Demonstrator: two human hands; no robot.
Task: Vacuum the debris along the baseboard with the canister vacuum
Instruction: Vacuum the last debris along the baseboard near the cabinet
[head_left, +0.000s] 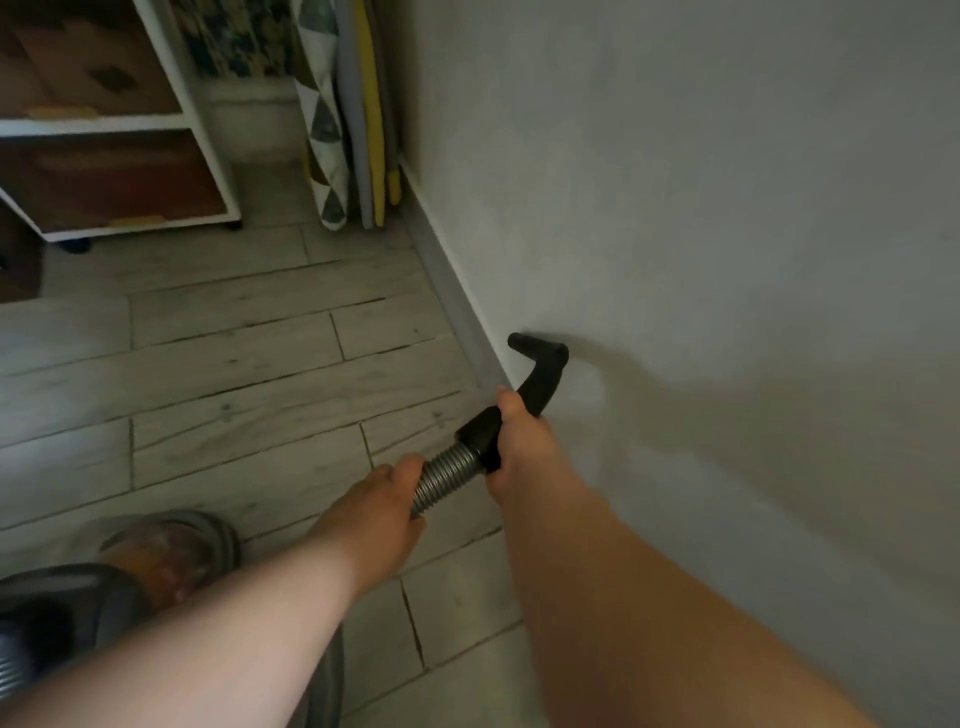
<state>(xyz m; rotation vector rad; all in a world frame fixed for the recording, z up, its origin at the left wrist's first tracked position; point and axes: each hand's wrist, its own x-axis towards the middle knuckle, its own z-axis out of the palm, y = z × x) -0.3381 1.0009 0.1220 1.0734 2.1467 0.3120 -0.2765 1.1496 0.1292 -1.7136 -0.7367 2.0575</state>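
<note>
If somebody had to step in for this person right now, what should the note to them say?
Left hand: grips the ribbed hose.
Right hand: grips the black nozzle, whose bent tip is up by the wall, above the baseboard.
Canister vacuum: on the floor, lower left.
Done: cannot tell; no debris shows clearly in this blurred view.
Left: probably lower the tip to the baseboard and work along it.

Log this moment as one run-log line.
left hand grips ribbed hose | right hand grips black handle | its tip near wall, above baseboard | canister vacuum lower left
</note>
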